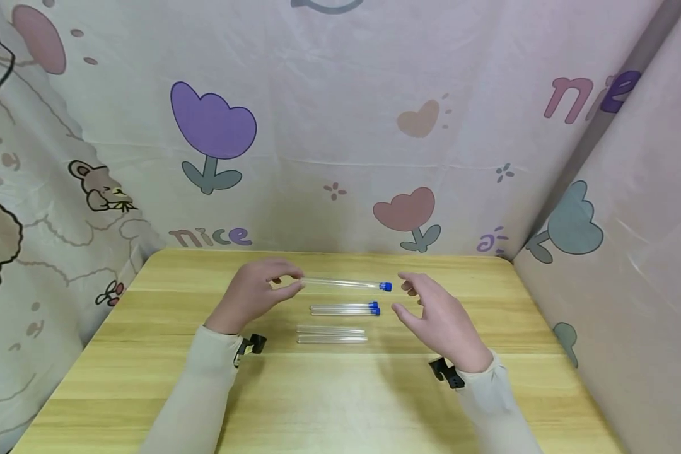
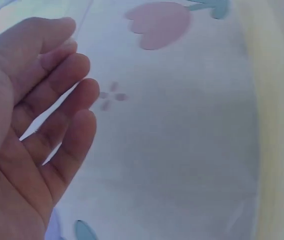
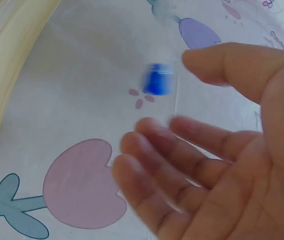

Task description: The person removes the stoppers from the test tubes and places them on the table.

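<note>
A clear tube (image 1: 343,283) is pinched at its far left end between the thumb and forefinger of a person's left hand (image 1: 255,293), and is stretched sideways above the rear half of a wood-grain table (image 1: 295,410). The tube's other end is topped by a blue cap (image 1: 386,286), pointed toward the right hand (image 1: 442,318). Nothing is grasped by that hand: its thumb and fingers are parted and loosely bent, and are held near the cap without it being touched. In the right wrist view, the cap is blurred and is seen beyond the gap between thumb and fingers. In the left wrist view, the tube can hardly be made out at the fingertips.

Between the two forearms, a pair of blue-capped tubes (image 1: 343,309) is laid side by side on the table, just nearer the person than the pinched one. Nearer again, two more clear tubes (image 1: 331,335) are set out roughly parallel. Both arms are covered by pale sleeves (image 1: 195,391), and a black fitting (image 1: 447,372) is worn at each wrist. The table is backed by a pale curtain (image 1: 318,126), printed with a purple tulip (image 1: 212,129) and a pink flower (image 1: 405,211).
</note>
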`<state>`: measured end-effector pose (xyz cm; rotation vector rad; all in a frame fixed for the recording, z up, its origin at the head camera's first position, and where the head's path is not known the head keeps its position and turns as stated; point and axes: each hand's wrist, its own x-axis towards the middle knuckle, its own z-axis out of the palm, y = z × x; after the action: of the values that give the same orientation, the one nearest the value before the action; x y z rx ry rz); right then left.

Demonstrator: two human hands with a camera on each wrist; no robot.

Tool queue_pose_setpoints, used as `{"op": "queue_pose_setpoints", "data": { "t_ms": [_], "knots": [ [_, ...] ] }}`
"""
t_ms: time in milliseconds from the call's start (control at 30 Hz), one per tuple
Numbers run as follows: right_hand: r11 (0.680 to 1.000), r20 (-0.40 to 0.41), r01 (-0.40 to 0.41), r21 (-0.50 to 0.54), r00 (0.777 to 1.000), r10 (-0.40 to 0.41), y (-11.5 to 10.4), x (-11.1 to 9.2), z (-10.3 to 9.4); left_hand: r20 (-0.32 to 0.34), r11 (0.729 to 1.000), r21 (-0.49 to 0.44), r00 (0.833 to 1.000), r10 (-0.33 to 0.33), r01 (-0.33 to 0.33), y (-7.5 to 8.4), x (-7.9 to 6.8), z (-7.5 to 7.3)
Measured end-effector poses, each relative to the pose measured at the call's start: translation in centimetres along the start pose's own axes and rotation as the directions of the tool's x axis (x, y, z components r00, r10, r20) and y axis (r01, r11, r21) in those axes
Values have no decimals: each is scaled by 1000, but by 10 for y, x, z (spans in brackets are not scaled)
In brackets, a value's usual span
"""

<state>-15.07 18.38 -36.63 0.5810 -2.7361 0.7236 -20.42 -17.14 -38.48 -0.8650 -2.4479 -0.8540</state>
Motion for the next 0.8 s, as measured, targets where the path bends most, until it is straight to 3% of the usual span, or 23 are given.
{"op": "queue_pose_setpoints", "data": {
  "t_ms": [200, 400, 567, 700, 800],
  "knots": [
    [986, -124, 154, 64, 982, -146, -3, 5, -1, -134, 990, -1, 981, 142, -143, 13, -4, -15],
    [919, -226, 368, 141, 916, -332, -6, 9, -9, -208, 974, 7, 953, 222, -225, 29, -5, -27],
    [868, -276, 464, 176, 870, -409, -6, 5, -17, -224, 959, 33, 933, 280, -280, 38, -6, -31],
    [877, -256, 450, 168, 879, -402, -4, 3, -22, -232, 947, 55, 919, 321, -317, 42, -5, -32],
    [890, -234, 425, 162, 893, -384, -3, 3, -23, -214, 945, 86, 920, 328, -316, 46, -5, -33]
  ]
}}
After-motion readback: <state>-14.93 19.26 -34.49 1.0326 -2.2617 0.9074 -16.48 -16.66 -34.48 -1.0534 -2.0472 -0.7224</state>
